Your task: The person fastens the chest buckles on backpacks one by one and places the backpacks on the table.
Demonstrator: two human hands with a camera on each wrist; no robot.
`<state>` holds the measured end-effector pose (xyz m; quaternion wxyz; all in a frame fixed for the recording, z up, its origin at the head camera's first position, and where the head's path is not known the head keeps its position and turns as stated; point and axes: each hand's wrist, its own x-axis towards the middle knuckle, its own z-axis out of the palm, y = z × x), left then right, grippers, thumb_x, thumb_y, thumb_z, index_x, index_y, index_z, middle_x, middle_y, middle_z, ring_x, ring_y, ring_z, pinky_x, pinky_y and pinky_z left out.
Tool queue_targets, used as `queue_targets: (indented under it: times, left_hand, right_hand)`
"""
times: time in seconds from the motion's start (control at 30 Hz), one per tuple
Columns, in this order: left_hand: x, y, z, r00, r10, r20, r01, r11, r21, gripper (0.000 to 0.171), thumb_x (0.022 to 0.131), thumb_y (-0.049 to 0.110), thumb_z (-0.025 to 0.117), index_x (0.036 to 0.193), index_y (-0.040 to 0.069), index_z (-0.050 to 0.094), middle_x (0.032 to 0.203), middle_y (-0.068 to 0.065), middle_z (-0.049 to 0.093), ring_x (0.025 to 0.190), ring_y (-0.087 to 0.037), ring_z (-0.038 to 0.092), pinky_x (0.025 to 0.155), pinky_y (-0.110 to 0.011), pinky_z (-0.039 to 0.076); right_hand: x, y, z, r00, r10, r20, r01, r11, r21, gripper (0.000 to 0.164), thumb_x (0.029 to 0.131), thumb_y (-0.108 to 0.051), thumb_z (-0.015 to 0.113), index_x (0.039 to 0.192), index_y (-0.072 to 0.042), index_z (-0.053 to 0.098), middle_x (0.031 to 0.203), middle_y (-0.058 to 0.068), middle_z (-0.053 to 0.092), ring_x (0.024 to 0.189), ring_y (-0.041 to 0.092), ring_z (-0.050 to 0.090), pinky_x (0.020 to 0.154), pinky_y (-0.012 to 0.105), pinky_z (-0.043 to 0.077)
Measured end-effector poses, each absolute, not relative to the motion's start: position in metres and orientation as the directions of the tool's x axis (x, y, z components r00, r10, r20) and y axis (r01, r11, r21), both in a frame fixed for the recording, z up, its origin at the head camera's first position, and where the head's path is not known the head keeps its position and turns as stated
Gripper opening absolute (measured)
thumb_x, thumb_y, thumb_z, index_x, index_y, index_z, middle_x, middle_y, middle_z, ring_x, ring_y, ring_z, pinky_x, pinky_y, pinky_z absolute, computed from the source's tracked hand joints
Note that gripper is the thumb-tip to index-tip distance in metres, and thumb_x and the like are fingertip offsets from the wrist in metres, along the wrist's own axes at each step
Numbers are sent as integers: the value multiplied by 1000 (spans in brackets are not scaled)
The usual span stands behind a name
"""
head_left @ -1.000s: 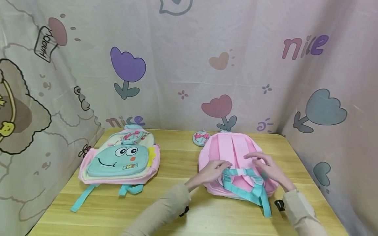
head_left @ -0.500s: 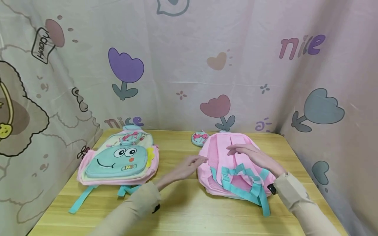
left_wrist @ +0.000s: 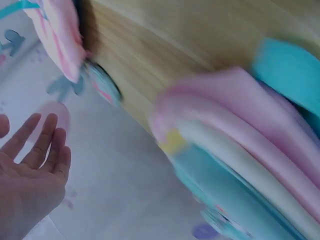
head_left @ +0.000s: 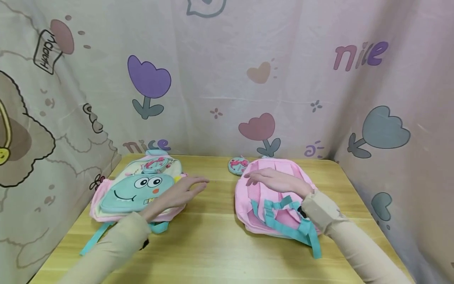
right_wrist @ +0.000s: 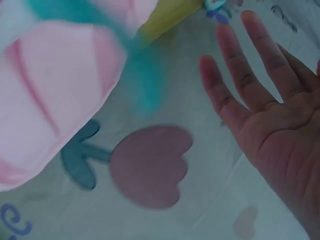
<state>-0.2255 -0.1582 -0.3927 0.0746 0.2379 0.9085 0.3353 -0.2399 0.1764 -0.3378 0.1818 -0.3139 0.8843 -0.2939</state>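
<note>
Extending empty fingers, the right hand [head_left: 276,181] hangs near the pink backpack [head_left: 272,195], the left hand [head_left: 177,193] beside the cartoon-faced backpack [head_left: 133,192].

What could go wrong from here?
1. The left sleeve appears close to the trailing strap of the smiling-face backpack in the head view and might catch it.
2. The right hand is over the pink backpack; its loose teal straps could snag the cuff.
3. The round pouch, near the table's far edge, could perhaps get nudged off.
</note>
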Motion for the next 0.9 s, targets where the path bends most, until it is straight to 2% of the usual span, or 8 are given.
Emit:
queue_targets:
  times: [0.17,0.3,0.4,0.53,0.67,0.77,0.9]
  left_hand:
    - [-224,-200,-398,-875,473,101,450,722,525,39,107,31,49,136,8,62,145,-18,57,140,-41,45,115,-62,35]
    - [-223,-228,-401,-883,446,145,458,754,470,34,105,26,53,129,6,66,136,-18,63,133,-43,51,112,-63,38]
    - [-224,-246,-403,-897,415,151,436,778,452,32,103,26,57,125,6,69,130,-17,67,134,-46,50,112,-65,37]
    - [-228,-267,-405,-913,376,157,407,817,409,33,101,28,61,123,5,70,131,-19,66,135,-48,48,111,-67,37]
    - [-229,-284,-409,-909,363,204,414,842,346,29,98,25,64,117,5,73,129,-22,67,127,-47,54,106,-67,40]
    - [-230,-295,-412,-911,346,224,406,847,343,24,96,22,66,112,6,75,125,-23,68,122,-48,57,104,-67,41]
    - [-229,-306,-414,-932,306,195,360,852,380,28,97,26,66,114,5,74,128,-24,66,128,-50,50,108,-70,35]
  right_hand:
    - [-244,140,-341,-674,-712,-197,-524,649,-552,43,109,-27,33,133,-9,64,135,6,67,124,25,63,114,44,44]
    - [-249,113,-349,-652,-724,-224,-540,651,-533,44,108,-28,35,139,-7,59,136,5,67,131,23,59,117,42,42]
    - [-253,95,-357,-642,-732,-228,-543,644,-538,47,108,-30,39,144,-4,53,141,8,63,138,25,54,118,42,40]
    - [-255,78,-368,-648,-727,-226,-503,632,-590,49,107,-32,44,149,-7,48,151,13,54,141,28,50,119,43,40]
    - [-256,65,-378,-653,-729,-204,-473,603,-642,49,107,-31,44,152,-11,45,148,15,56,137,32,54,115,44,44]
    - [-256,56,-386,-666,-724,-180,-462,591,-661,47,107,-31,45,150,-12,46,145,16,58,135,34,56,113,45,46]
    - [-257,45,-400,-699,-703,-134,-433,565,-703,45,107,-31,47,148,-11,49,142,18,60,132,34,58,110,45,48]
